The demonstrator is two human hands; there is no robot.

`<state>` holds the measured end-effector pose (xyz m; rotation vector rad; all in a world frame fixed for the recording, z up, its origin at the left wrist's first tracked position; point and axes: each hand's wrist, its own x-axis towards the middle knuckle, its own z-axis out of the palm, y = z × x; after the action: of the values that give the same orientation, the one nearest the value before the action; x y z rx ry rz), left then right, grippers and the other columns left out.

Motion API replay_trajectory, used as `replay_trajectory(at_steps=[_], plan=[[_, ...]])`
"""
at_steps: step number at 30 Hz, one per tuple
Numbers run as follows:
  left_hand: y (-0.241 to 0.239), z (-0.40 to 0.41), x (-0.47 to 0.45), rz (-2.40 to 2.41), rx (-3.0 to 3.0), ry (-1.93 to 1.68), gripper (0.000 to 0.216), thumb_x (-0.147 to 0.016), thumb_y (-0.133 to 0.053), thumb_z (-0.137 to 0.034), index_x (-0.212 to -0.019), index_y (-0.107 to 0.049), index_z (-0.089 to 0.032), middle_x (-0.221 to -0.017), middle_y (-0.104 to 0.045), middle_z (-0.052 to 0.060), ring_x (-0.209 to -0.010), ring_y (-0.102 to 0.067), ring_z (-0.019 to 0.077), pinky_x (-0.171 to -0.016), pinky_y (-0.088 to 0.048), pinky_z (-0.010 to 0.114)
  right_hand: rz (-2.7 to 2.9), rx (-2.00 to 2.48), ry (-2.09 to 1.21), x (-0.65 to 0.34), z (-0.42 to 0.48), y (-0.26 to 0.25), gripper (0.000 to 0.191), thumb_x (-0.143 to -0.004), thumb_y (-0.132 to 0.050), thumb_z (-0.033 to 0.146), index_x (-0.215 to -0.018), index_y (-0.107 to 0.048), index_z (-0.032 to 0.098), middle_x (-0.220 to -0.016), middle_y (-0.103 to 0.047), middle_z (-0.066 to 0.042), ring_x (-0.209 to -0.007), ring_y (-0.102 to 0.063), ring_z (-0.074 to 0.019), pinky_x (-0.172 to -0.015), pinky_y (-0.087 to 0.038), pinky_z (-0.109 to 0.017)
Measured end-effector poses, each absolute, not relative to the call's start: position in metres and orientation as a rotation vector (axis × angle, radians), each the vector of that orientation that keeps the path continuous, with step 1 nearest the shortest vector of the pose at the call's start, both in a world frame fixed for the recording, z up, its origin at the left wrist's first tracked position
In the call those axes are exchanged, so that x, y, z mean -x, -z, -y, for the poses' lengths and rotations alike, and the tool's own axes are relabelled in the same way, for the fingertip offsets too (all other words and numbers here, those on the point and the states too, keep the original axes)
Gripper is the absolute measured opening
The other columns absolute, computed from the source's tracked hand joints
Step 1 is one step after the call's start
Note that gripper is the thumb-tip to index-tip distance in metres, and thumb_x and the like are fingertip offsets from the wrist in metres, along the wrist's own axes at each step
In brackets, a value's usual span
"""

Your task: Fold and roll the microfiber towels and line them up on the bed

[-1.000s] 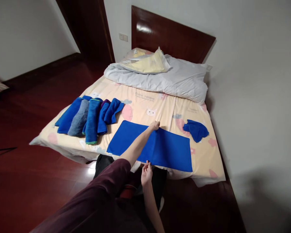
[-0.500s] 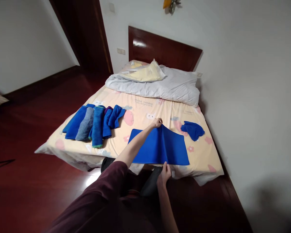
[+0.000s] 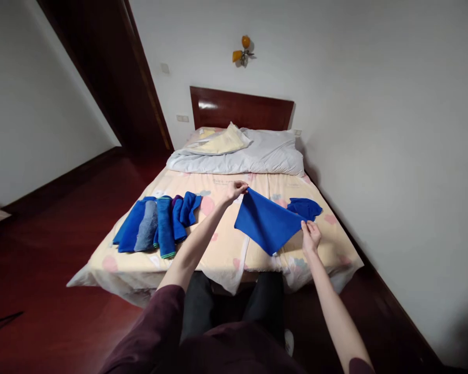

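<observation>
A plain blue towel (image 3: 268, 221) hangs stretched between my two hands above the bed, its lower part drooping to a point. My left hand (image 3: 237, 190) pinches its upper left corner. Lower and to the right, my right hand (image 3: 311, 236) grips another corner between thumb and fingers. Just behind my right hand, a crumpled blue cloth (image 3: 304, 208) lies on the bed. To the left, several folded blue towels (image 3: 166, 226) lie side by side, with a grey towel (image 3: 146, 226) among them.
The bed (image 3: 203, 246) has a pale patterned sheet. A white quilt (image 3: 273, 156) and a yellowish cloth (image 3: 222, 143) lie near the wooden headboard (image 3: 242, 109). A wall (image 3: 393, 182) runs along the right side; reddish floor (image 3: 50, 296) lies to the left.
The blue towel, spread on the bed and pinched up along its middle before, is now lifted and held by corners. My right hand moved up and right, my left slightly left. The view tilted up.
</observation>
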<state>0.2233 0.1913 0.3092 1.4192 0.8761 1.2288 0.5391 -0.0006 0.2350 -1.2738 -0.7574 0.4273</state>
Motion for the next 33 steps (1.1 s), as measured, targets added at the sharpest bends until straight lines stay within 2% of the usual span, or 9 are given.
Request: replay_trajectory(at_steps=[5, 11, 15, 20, 27, 33], plan=[[-0.332, -0.175, -0.195, -0.853, -1.343, -1.329, 0.053, -0.063, -0.093, -0.047, -0.094, -0.073, -0.009, -0.081, -0.076, 0.008, -0.073, -0.073, 0.0176, -0.085, -0.062, 0.038, 0.926, 1.203, -0.448, -0.553, -0.022, -0.29, 0.072, -0.063, -0.086, 0.062, -0.112, -0.072, 0.011, -0.095, -0.077, -0.014, -0.083, -0.07, -0.0197, -0.084, -0.057, -0.037], [-0.36, -0.144, -0.155, -0.917, -1.384, -1.339, 0.064, -0.054, -0.096, -0.051, -0.098, -0.076, -0.009, -0.083, -0.078, 0.011, -0.081, -0.076, 0.0248, -0.084, -0.063, 0.042, 1.038, 1.139, -0.521, -0.548, -0.024, -0.332, 0.059, -0.059, -0.092, 0.056, -0.097, -0.079, 0.012, -0.099, -0.079, -0.016, -0.088, -0.073, -0.0231, -0.088, -0.059, -0.04], [-0.369, -0.114, -0.126, -0.983, -1.476, -1.299, 0.061, -0.057, -0.094, -0.054, -0.097, -0.077, -0.011, -0.081, -0.077, 0.01, -0.079, -0.076, 0.0247, -0.073, -0.062, 0.036, 1.068, 1.145, -0.63, -0.539, -0.009, -0.336, 0.06, -0.06, -0.093, 0.054, -0.101, -0.08, 0.013, -0.096, -0.079, -0.016, -0.082, -0.073, -0.0215, -0.077, -0.061, -0.038], [-0.371, -0.073, -0.096, -1.081, -1.521, -1.212, 0.054, -0.06, -0.091, -0.055, -0.094, -0.079, -0.014, -0.074, -0.075, 0.008, -0.063, -0.07, 0.0189, -0.057, -0.053, 0.027, 1.061, 1.189, -0.773, -0.529, 0.021, -0.341, 0.059, -0.051, -0.097, 0.054, -0.093, -0.081, 0.015, -0.092, -0.078, -0.015, -0.082, -0.071, -0.0202, -0.076, -0.057, -0.035], [-0.363, -0.055, -0.071, -1.189, -1.465, -1.118, 0.055, -0.058, -0.093, -0.055, -0.092, -0.08, -0.014, -0.074, -0.074, 0.008, -0.062, -0.065, 0.0157, -0.052, -0.042, 0.024, 1.09, 1.309, -0.981, -0.517, 0.028, -0.349, 0.058, -0.053, -0.098, 0.052, -0.096, -0.082, 0.018, -0.087, -0.077, -0.009, -0.072, -0.065, -0.015, -0.059, -0.049, -0.026], [-0.327, -0.084, -0.063, -1.272, -1.395, -1.079, 0.056, -0.053, -0.095, -0.055, -0.088, -0.08, -0.014, -0.081, -0.076, 0.009, -0.067, -0.067, 0.0173, -0.056, -0.043, 0.025, 1.05, 1.347, -1.094, -0.508, -0.028, -0.321, 0.054, -0.045, -0.101, 0.041, -0.088, -0.08, 0.016, -0.084, -0.076, -0.009, -0.068, -0.063, -0.0137, -0.053, -0.045, -0.023]])
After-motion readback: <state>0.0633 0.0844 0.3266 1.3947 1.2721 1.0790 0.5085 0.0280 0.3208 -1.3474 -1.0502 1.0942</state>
